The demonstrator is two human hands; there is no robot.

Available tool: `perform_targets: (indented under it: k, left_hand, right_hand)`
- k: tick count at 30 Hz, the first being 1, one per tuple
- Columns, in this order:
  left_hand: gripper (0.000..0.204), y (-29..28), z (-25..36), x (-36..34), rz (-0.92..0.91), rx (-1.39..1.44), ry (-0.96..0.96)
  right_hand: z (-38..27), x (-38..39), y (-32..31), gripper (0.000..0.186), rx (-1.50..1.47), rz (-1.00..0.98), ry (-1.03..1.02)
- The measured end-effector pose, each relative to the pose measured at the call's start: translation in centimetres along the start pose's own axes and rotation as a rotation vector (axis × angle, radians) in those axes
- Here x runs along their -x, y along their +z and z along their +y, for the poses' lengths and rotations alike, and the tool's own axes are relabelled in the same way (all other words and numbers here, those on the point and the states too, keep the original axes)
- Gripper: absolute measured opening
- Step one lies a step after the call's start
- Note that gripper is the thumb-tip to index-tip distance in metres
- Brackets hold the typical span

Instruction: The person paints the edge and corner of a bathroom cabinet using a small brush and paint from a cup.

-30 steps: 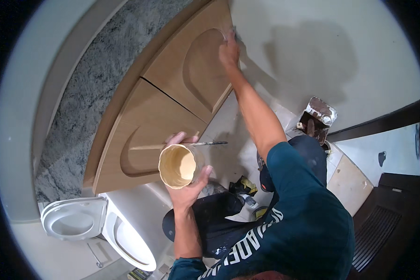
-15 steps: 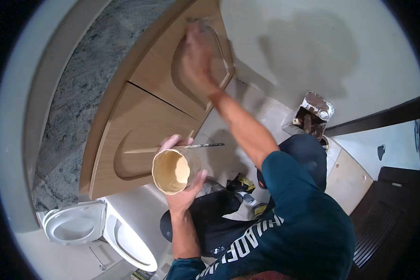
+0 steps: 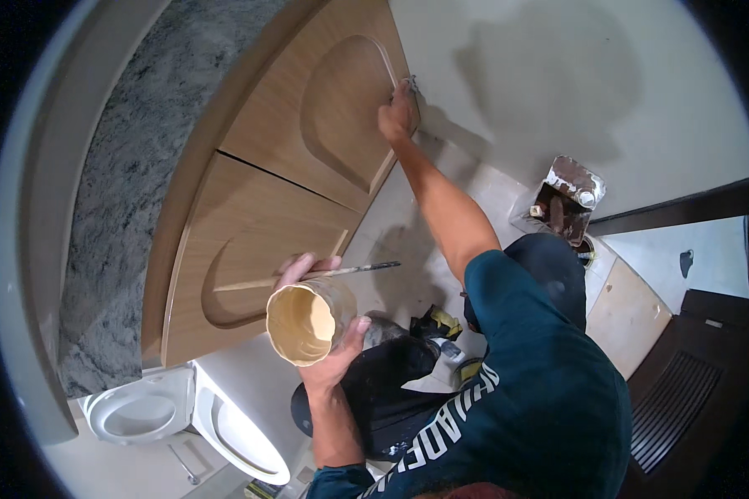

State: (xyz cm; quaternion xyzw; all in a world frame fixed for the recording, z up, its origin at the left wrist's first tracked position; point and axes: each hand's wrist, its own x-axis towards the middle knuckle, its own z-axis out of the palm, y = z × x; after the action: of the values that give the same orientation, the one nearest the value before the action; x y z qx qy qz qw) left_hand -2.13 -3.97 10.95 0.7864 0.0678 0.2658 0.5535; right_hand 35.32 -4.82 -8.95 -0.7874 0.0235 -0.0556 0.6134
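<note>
My left hand (image 3: pixel 337 353) grips a plastic cup (image 3: pixel 279 324) with cream-coloured stuff coating its inside. Thin sticks (image 3: pixel 373 267), one dark and smeared, lie across behind the cup at the fingers of that hand. My right hand (image 3: pixel 395 112) is closed on a small greyish tool (image 3: pixel 409 83), too small to make out, at the outer edge of the upper panel (image 3: pixel 341 108) of a curved light-wood cabinet. The lower door (image 3: pixel 258 216) has a similar arched recess and lies behind the cup.
A speckled grey counter (image 3: pixel 150 141) borders the cabinet. Below it stands a white toilet (image 3: pixel 240 437). A stained open tin (image 3: pixel 578 175) sits by the pale wall (image 3: pixel 666 100). Dark crumpled material (image 3: pixel 429 324) lies near my legs, and a dark louvred door (image 3: pixel 674 399) is at lower right.
My right hand swung up-left over the upper panel, blurred, and is now back at its outer edge. The cup in my left hand sits slightly lower and further left in view.
</note>
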Motion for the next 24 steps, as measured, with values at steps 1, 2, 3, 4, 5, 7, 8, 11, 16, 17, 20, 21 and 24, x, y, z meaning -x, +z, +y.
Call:
perform_targets:
  k: [1,2,3,4,5,7,8,11,16,17,20,21,24]
  left_hand:
    - [0.088,0.0,-0.1,0.1,0.019,0.022,-0.015]
    - [0.088,0.6,0.0,0.0,0.029,0.054,-0.024]
    - [0.088,1.0,0.1,-0.1,0.038,0.087,-0.032]
    - [0.088,0.7,-0.5,0.1,0.028,0.041,-0.028]
    - [0.089,0.2,-1.0,0.2,0.011,-0.001,-0.02]
    - [0.089,0.3,-1.1,0.0,0.005,-0.024,-0.015]
    - [0.089,0.5,-1.0,0.2,0.02,-0.01,-0.031]
    - [0.091,0.5,-0.9,0.1,0.025,-0.036,-0.059]
    - [0.093,0.2,-1.7,0.2,0.056,-0.093,-0.075]
    - [0.094,0.8,-1.5,-0.3,0.036,-0.062,-0.068]
    - [0.093,0.3,-1.8,-0.1,0.066,-0.094,-0.071]
    - [0.093,-0.1,-1.9,0.3,0.082,-0.125,-0.071]
    - [0.093,0.0,-1.2,-0.2,0.057,-0.133,-0.075]
  right_hand:
    - [-0.2,0.4,0.0,0.079,-0.022,-0.066,0.079]
    - [-1.3,-0.5,0.2,0.075,-0.049,0.043,-0.091]
    - [-2.8,-1.4,0.9,0.072,-0.073,0.152,-0.26]
    - [-5.4,-1.0,1.0,0.071,-0.186,0.186,-0.392]
    - [-9.0,-1.0,0.0,0.069,-0.297,0.228,-0.525]
    - [-13.8,-0.5,-2.1,0.072,-0.36,0.167,-0.646]
    - [-13.3,-0.5,-1.6,0.072,-0.363,0.201,-0.643]
    - [-8.9,-0.4,0.6,0.072,-0.368,0.29,-0.551]
    - [4.7,-0.3,3.4,0.077,-0.107,0.175,-0.046]
    - [9.0,-2.8,3.5,0.078,-0.004,0.232,-0.051]
    - [15.3,-1.7,6.1,0.074,0.076,0.1,0.107]
    - [16.6,-0.4,7.1,0.071,0.064,0.013,0.188]
    - [20.1,-1.6,6.1,0.06,-0.093,-0.165,0.334]
